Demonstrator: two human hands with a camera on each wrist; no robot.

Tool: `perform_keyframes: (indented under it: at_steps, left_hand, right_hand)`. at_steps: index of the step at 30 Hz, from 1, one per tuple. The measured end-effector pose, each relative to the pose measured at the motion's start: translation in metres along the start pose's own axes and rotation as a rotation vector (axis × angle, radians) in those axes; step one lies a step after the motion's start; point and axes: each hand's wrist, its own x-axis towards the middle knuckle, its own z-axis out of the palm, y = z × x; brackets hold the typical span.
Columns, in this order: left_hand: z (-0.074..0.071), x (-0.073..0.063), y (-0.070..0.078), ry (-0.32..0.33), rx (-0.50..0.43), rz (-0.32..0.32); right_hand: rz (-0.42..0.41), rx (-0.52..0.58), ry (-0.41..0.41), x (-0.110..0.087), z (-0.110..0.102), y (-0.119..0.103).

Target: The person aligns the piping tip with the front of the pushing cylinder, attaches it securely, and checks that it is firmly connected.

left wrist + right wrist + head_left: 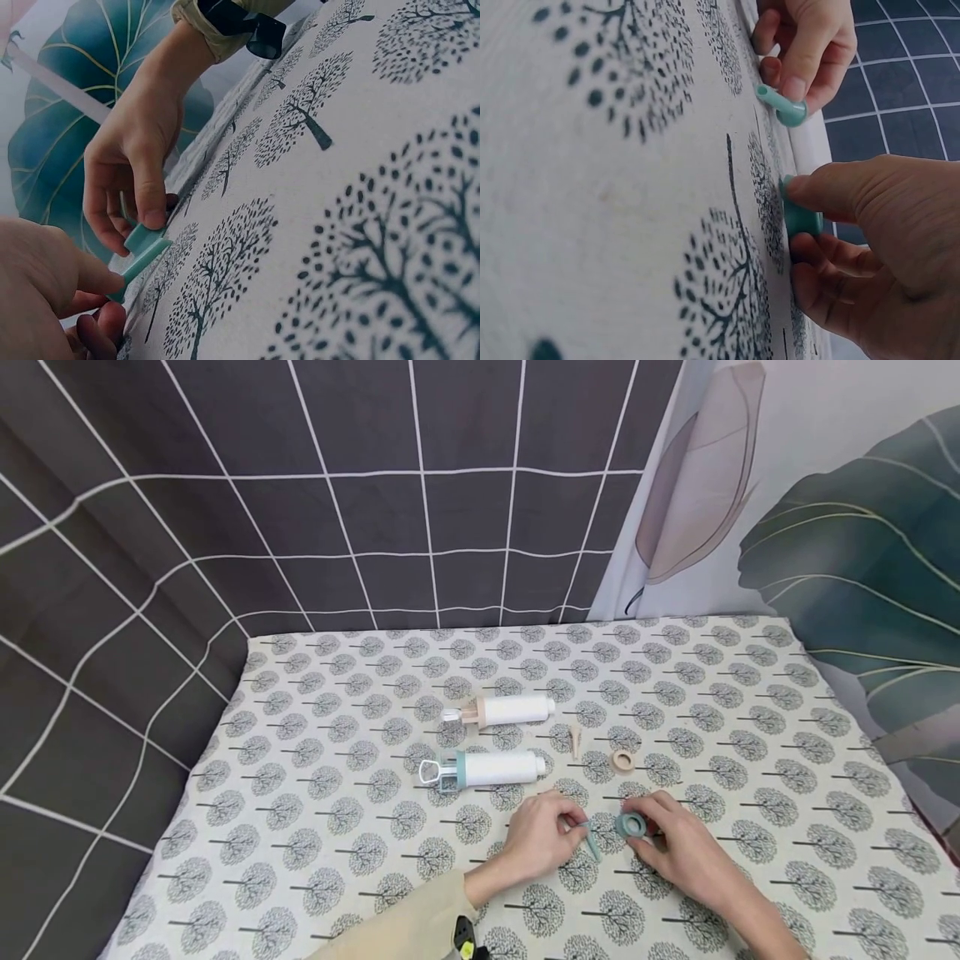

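My left hand (542, 833) pinches a small teal tapered nozzle (592, 843) between thumb and fingers, its narrow end pointing down toward the cloth. In the right wrist view the nozzle (790, 112) shows a wider rounded base by the fingertips. A short gap away, my right hand (684, 852) holds a teal ring-shaped cap (627, 838) by its side, the round hole facing up. The right wrist view shows thumb and fingers on opposite sides of this cap (804, 217). Nozzle and cap are apart, both close to the tablecloth.
Behind the hands lie a white cylinder with a teal collar and plunger handle (501, 768) and one with a beige collar (517, 710). A beige nozzle (575, 743) and beige ring cap (627, 770) lie right of them. Tree-patterned cloth (337, 868) covers the table.
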Motion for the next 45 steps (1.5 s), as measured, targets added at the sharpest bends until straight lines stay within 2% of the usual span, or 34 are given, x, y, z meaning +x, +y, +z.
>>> perform_keyframes:
  at_steps: [12,22,28,33,45]
  left_hand:
    - [0.000,0.000,-0.003,0.027,-0.050,0.022]
    - [-0.001,0.000,-0.002,0.028,-0.118,-0.015]
    - [-0.004,-0.001,0.001,0.049,-0.184,-0.045]
    - [-0.005,-0.001,0.001,0.059,-0.217,-0.043]
    - [-0.011,-0.002,0.004,0.120,-0.229,-0.020]
  right_hand:
    - [0.008,0.022,0.021,-0.001,-0.001,0.000]
    - [-0.032,0.046,0.051,0.000,0.000,0.000]
    - [-0.021,0.051,0.054,0.000,-0.002,-0.002]
    - [-0.009,0.069,0.053,0.000,-0.004,-0.004]
    - [-0.002,0.134,0.053,0.003,-0.008,-0.009]
